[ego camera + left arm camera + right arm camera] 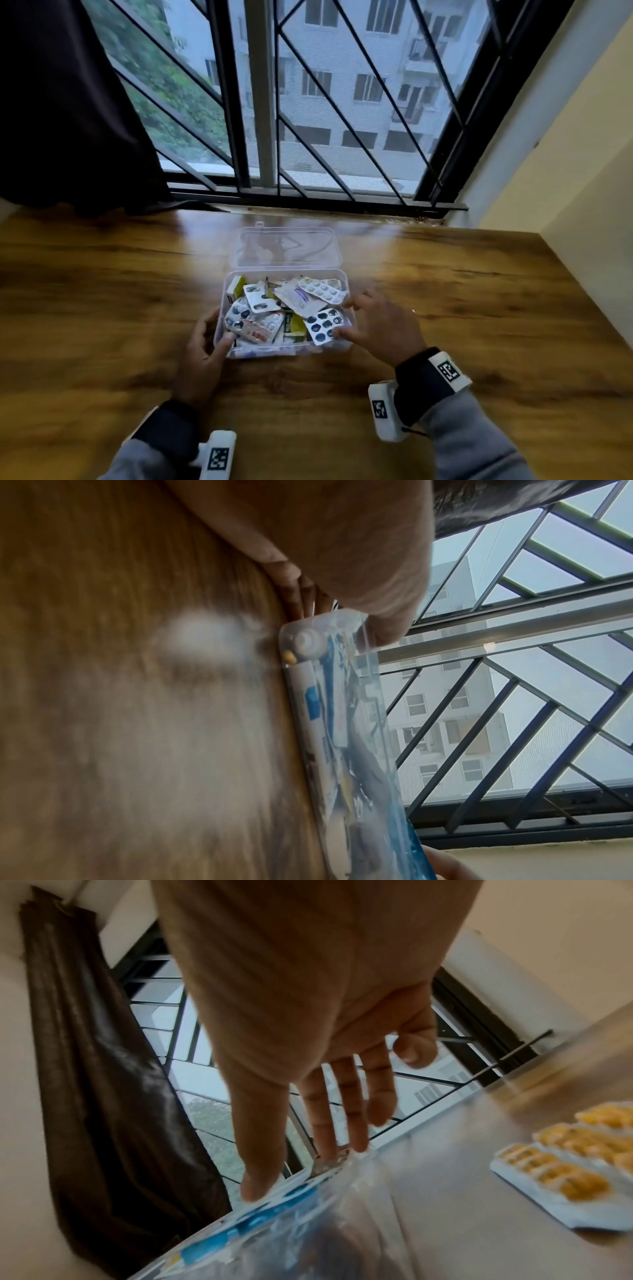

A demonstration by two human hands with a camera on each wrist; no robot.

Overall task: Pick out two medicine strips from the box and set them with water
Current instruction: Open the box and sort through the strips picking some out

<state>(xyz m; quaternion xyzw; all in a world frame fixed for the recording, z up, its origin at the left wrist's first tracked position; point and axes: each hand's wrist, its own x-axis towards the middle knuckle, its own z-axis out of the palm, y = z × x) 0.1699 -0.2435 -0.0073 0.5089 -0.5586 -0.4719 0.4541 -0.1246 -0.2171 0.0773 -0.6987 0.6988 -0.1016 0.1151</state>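
Note:
A clear plastic box (219, 329) stands open mid-table, its lid (284, 246) laid back toward the window. It is packed with several medicine strips, among them a white-pill strip (320, 288) and a strip of dark blue pills (323, 324). My left hand (202, 349) grips the box's near-left corner, thumb on the rim. My right hand (376, 325) lies over the right rim with straight, spread fingers, its thumb tip touching the blue strip (274, 1204). In the left wrist view the left hand (342, 547) meets the box wall (342, 723).
A strip of yellow capsules (565, 1172) lies on the wooden table (102, 308) to the right of the box, seen only in the right wrist view. A barred window (308, 137) and a dark curtain (61, 120) stand behind. A wall (582, 205) bounds the table's right side.

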